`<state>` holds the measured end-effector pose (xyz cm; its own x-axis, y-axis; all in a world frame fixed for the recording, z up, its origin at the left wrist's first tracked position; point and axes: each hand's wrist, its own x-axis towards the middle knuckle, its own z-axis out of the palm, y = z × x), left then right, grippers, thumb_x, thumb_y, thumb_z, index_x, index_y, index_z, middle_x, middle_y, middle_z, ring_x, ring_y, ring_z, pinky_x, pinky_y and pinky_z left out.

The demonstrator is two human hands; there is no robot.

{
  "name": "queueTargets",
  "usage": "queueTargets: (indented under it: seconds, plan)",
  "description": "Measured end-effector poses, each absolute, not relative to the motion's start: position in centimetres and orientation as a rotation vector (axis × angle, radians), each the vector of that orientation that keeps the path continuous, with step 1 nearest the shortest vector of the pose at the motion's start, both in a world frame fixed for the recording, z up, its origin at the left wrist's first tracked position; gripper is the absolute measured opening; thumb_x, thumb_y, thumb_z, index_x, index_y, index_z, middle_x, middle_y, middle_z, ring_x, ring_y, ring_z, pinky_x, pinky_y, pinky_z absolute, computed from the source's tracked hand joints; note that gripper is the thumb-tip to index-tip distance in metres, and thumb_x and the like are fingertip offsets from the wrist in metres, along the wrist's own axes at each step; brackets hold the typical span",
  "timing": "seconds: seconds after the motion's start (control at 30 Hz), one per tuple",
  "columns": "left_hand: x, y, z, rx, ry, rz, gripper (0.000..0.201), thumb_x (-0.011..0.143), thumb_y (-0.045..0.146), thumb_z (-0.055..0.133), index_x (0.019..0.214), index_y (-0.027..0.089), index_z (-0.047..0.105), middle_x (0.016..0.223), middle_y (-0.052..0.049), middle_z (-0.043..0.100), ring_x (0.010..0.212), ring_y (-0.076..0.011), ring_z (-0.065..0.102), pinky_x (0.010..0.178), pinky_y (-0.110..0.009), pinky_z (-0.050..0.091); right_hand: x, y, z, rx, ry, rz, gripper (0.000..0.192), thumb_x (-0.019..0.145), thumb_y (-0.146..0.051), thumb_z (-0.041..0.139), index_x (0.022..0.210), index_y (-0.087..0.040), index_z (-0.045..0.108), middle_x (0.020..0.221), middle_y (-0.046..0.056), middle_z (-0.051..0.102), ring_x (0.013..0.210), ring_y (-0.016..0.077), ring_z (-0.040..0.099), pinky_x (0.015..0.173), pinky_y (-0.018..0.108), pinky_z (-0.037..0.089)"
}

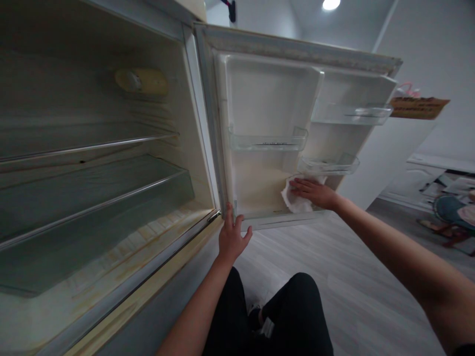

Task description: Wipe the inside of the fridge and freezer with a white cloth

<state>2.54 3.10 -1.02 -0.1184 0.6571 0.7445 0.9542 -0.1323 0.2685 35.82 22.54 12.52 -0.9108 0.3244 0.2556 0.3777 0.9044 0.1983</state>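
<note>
A refrigerator door point(260, 183) stands wide, its inner side facing me. Against the lower right of that inner side, a crumpled white cloth point(299, 198) is held under my right hand point(315, 193), whose fingers lie across it. My left hand point(232, 235) is at the door's lower hinge-side corner, fingers spread and nothing in them; one finger appears to touch the edge. Clear door bins point(269, 143) sit above the cloth, and one small bin point(328, 165) is just over my right hand.
To the left is the refrigerator's interior with glass shelves point(92, 193), a yellowish lamp housing point(143, 81) and yellow-brown stains on its floor. A cardboard box point(419, 107) is behind the door at right. A seated person point(454, 212) shows at the far right, above grey wood flooring point(356, 277).
</note>
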Motion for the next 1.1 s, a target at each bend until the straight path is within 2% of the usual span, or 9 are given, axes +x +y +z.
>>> queueTargets:
  seconds: [0.1, 0.17, 0.3, 0.43, 0.6, 0.73, 0.87, 0.97, 1.1]
  plan:
    - [2.6, 3.1, -0.9, -1.788, -1.770, -1.132, 0.030, 0.090, 0.034, 0.069, 0.115, 0.020, 0.060, 0.171, -0.016, 0.013, 0.146, -0.0359, 0.045, 0.095, -0.043, 0.062, 30.2, 20.3, 11.7, -0.480, -2.845, -0.164, 0.047, 0.091, -0.008, 0.047, 0.135, -0.010, 0.065, 0.151, 0.018, 0.053, 0.149, 0.0272, 0.041, 0.122, 0.049, 0.035]
    - [2.6, 3.0, -0.9, -1.784, -1.777, -1.135, 0.030, 0.089, 0.033, 0.069, 0.115, 0.020, 0.060, 0.171, -0.016, 0.014, 0.147, -0.0361, 0.043, 0.098, -0.043, 0.061, 25.4, 19.0, 10.9, -0.485, -2.905, 0.155, 0.045, 0.089, -0.007, 0.049, 0.130, -0.011, 0.067, 0.141, 0.016, 0.062, 0.136, 0.0243, 0.056, 0.115, 0.041, 0.045]
    - [2.6, 2.8, -0.8, -1.798, -1.797, -1.133, 0.034, 0.087, 0.030, 0.071, 0.117, 0.018, 0.060, 0.171, -0.017, 0.015, 0.145, -0.0367, 0.046, 0.101, -0.044, 0.059, 15.9, 17.7, 9.5, -0.401, -3.164, 0.697, 0.049, 0.088, -0.004, 0.048, 0.134, -0.007, 0.064, 0.141, 0.015, 0.063, 0.131, 0.0224, 0.059, 0.111, 0.034, 0.047]
    - [2.2, 2.5, -0.8, -1.821, -1.798, -1.143, 0.041, 0.088, 0.031, 0.071, 0.123, 0.017, 0.057, 0.170, -0.021, 0.015, 0.141, -0.0366, 0.051, 0.101, -0.045, 0.059, 10.7, 17.8, 8.6, -0.433, -3.313, 0.725, 0.034, 0.092, -0.008, 0.049, 0.116, -0.001, 0.072, 0.123, 0.020, 0.071, 0.108, 0.0247, 0.068, 0.099, 0.034, 0.051]
    - [1.6, 2.2, -0.9, -1.879, -1.772, -1.183, 0.038, 0.087, 0.029, 0.071, 0.120, 0.017, 0.057, 0.170, -0.021, 0.012, 0.146, -0.0373, 0.044, 0.103, -0.045, 0.058, 13.8, 18.9, 8.0, -0.263, -3.206, 0.966, 0.026, 0.092, -0.016, 0.055, 0.105, -0.010, 0.076, 0.115, 0.012, 0.075, 0.102, 0.0212, 0.068, 0.098, 0.032, 0.051]
    - [1.2, 2.0, -0.9, -1.885, -1.769, -1.235, 0.035, 0.084, 0.023, 0.072, 0.115, 0.017, 0.057, 0.170, -0.021, 0.013, 0.149, -0.0389, 0.039, 0.106, -0.048, 0.055, 21.6, 18.9, 9.3, -0.359, -3.042, 1.260, 0.028, 0.088, -0.020, 0.057, 0.106, -0.016, 0.078, 0.123, 0.008, 0.073, 0.119, 0.0214, 0.065, 0.111, 0.036, 0.044]
    - [0.8, 1.9, -0.9, -1.918, -1.740, -1.294, 0.036, 0.083, 0.022, 0.072, 0.115, 0.018, 0.055, 0.170, -0.022, 0.013, 0.153, -0.0377, 0.032, 0.111, -0.048, 0.051, 30.1, 17.7, 10.9, -0.807, -2.901, 1.239, 0.034, 0.083, -0.020, 0.057, 0.109, -0.019, 0.078, 0.126, 0.006, 0.072, 0.130, 0.0221, 0.060, 0.115, 0.038, 0.042]
    - [0.6, 1.8, -1.0, -1.922, -1.734, -1.315, 0.037, 0.083, 0.023, 0.072, 0.115, 0.018, 0.055, 0.169, -0.023, 0.015, 0.154, -0.0376, 0.030, 0.111, -0.048, 0.050, 34.7, 16.6, 11.1, -1.238, -2.900, 1.061, 0.033, 0.088, -0.020, 0.048, 0.103, -0.017, 0.077, 0.111, 0.011, 0.076, 0.103, 0.0250, 0.071, 0.095, 0.038, 0.054]
    - [0.7, 1.9, -1.0, -1.914, -1.744, -1.322, 0.039, 0.081, 0.022, 0.073, 0.116, 0.018, 0.055, 0.169, -0.024, 0.017, 0.152, -0.0386, 0.033, 0.108, -0.049, 0.052, 36.8, 15.7, 10.7, -1.645, -2.876, 0.543, 0.026, 0.088, -0.017, 0.047, 0.075, -0.015, 0.069, 0.087, 0.016, 0.075, 0.081, 0.0259, 0.069, 0.081, 0.037, 0.052]
